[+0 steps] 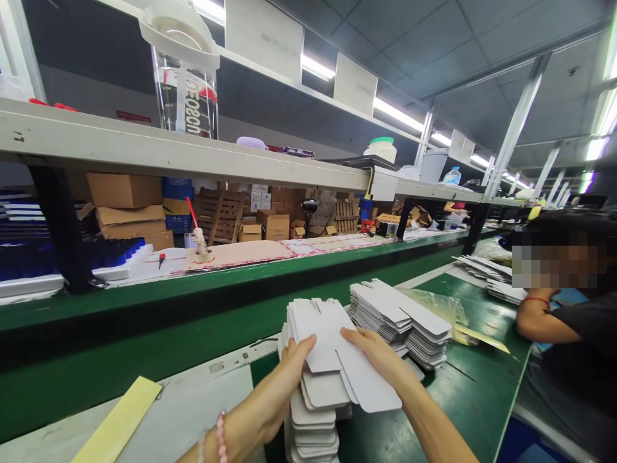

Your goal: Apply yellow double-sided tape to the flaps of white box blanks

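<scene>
A tall stack of white flat carton blanks (328, 341) with slots and rounded flaps stands on the green tabletop in front of me. My left hand (284, 373) grips the left side of the upper blanks, thumb on top and the other fingers mostly hidden behind. On the right side, my right hand (376, 354) holds the same upper blanks, its thumb lying on the top face and its fingers underneath out of sight. The top blanks sit at an angle to those lower down. Just beyond my right hand is a second stack of white blanks (402, 315).
A yellow strip (118, 421) lies at the front left. Clear plastic film (434, 305) rests behind the second stack. A co-worker (569, 328) leans on the table at right, near more white blanks (486, 270). A shelf (216, 157) with a clear jug (186, 83) runs overhead.
</scene>
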`<state>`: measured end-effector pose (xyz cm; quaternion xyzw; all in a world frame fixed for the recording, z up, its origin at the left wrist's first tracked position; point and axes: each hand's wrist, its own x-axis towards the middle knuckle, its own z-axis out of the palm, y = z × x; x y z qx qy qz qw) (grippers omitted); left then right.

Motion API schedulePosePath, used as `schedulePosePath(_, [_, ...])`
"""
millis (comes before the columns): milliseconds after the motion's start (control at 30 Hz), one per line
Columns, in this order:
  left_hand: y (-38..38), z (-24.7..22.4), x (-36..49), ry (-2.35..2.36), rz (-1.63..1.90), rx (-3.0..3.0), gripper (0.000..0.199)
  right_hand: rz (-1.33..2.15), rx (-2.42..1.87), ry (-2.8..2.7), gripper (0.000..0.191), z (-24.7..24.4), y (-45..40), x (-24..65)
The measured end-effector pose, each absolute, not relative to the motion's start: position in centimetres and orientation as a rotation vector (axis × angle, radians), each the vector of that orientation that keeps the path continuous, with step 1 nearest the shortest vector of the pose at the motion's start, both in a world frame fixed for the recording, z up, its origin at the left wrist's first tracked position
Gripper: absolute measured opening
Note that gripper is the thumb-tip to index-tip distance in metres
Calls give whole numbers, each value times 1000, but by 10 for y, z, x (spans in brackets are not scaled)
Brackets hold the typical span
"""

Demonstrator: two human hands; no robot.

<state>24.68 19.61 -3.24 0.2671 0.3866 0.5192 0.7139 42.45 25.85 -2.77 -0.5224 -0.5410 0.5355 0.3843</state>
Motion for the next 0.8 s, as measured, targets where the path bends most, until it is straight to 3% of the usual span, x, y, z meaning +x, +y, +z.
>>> schedulePosePath(233, [193,-21,240,819,1102,623,40,1469,-1351,-1292,25,-35,263,424])
schedulePosePath(467, [195,-43,251,853,1236,563,46,1501,-1411,-1217,32,-46,265,425])
schedulePosePath(800, [189,-41,240,905,1319,551,53,1544,-1356,-1165,32,-42,255,401])
